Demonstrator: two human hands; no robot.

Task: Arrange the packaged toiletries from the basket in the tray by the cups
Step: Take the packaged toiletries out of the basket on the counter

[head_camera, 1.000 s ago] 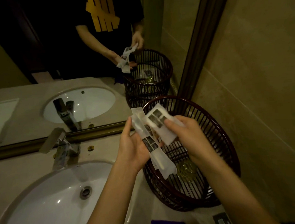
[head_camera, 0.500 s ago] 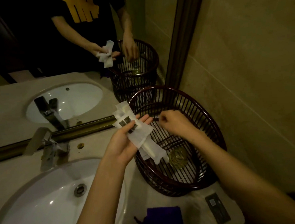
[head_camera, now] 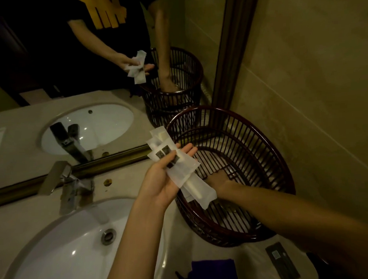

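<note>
On the beige vanity counter (head_camera: 122,190), at about four o'clock from the view's centre, stands a dark slatted basket (head_camera: 270,156) with a rounded rim, close against the tiled wall (head_camera: 302,71) and just beside the mirror frame (head_camera: 108,161). Left hand (head_camera: 161,180): palm up over the basket's near rim at nine o'clock of the basket, thumb pressed down on a fanned bundle of white packaged toiletries (head_camera: 180,169), fingers extended beneath them; the packets carry small dark printed squares, and one long packet shows a pale tube shape inside, its lower end hanging toward five o'clock over the basket's interior. Right hand (head_camera: 219,181): reached down inside the basket toward its floor, mostly hidden behind the bundle; whether its fingers are spread or closed on anything cannot be told. The right forearm enters from four o'clock across the basket's rim. White oval sink (head_camera: 57,250) with a metal drain at seven o'clock, chrome faucet (head_camera: 65,184) behind it at nine o'clock. A dark purple cloth (head_camera: 214,271) lies at the counter's near edge at six o'clock, and a small dark flat packet (head_camera: 281,261) lies on the counter at five o'clock, just outside the basket. The mirror (head_camera: 70,60) at eleven o'clock reflects the sink, the basket and both hands.
</note>
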